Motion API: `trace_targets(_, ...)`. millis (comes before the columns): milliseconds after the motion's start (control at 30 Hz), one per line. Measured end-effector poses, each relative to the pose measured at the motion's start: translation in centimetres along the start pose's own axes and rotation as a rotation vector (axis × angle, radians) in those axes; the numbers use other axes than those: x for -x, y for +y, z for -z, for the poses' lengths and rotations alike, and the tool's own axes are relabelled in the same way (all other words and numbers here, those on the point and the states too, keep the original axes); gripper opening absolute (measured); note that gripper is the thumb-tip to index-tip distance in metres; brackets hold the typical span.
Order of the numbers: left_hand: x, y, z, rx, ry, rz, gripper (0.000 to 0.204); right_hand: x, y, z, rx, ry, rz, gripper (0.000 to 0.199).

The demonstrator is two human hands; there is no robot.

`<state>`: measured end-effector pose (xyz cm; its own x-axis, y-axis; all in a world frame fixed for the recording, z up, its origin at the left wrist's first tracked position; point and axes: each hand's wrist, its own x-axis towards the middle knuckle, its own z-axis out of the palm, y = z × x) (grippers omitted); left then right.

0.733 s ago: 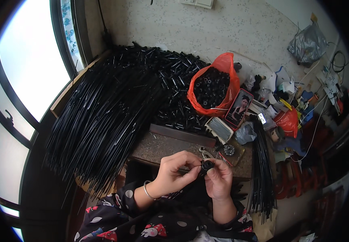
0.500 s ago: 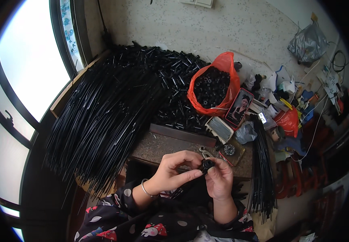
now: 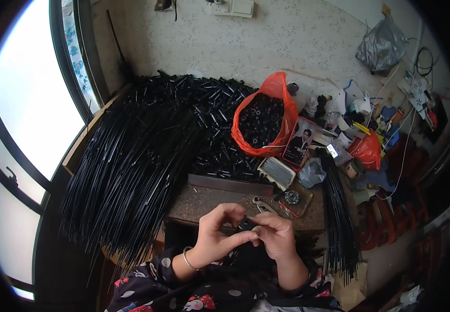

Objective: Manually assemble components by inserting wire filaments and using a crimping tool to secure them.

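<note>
Both my hands meet at the front edge of the worktable, around a small round black plastic part point(image 3: 246, 224). My left hand point(image 3: 218, 235), with a bracelet at its wrist, holds it between thumb and curled fingers. From the other side, the fingertips of my right hand point(image 3: 278, 236) pinch the same part. Most of its underside is hidden by the fingers. Just beyond my hands lie metal pliers point(image 3: 263, 205) and a small cluster of metal pieces point(image 3: 291, 197) on the table.
Long thin black rods point(image 3: 126, 171) cover the left side, with a heap of short black tubes point(image 3: 217, 104) behind. A red bag point(image 3: 239, 141) holds black toothed parts. A phone point(image 3: 298, 143) leans beside it, near a box of thin rods point(image 3: 278, 172). More rods point(image 3: 335, 223) hang at right.
My hands have shifted slightly left with the black part, and it is now turned differently between my fingers. The view has tilted a little, and the phone's picture has changed.
</note>
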<state>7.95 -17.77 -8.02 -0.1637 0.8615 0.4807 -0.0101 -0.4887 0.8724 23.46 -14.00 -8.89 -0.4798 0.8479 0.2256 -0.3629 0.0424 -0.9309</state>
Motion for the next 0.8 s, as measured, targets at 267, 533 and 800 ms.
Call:
trace_targets(267, 0.7, 0.1, 0.3, -0.403, -0.042, -0.32, 0.023, 0.1, 1.6, -1.7, 0.184, 0.063, 0.225, 0.018)
trace_targets(533, 2.6, -0.2, 0.8, 0.127, -0.503, 0.109, 0.043, 0.0, 1.9, -1.1, -0.084, -0.145, -0.022, 0.059)
trace_targets(800, 2.4, -0.4, 1.4, 0.443, -0.41, 0.334, 0.057, 0.2, -2.7, -2.4, 0.833, 0.091, 0.571, 0.053)
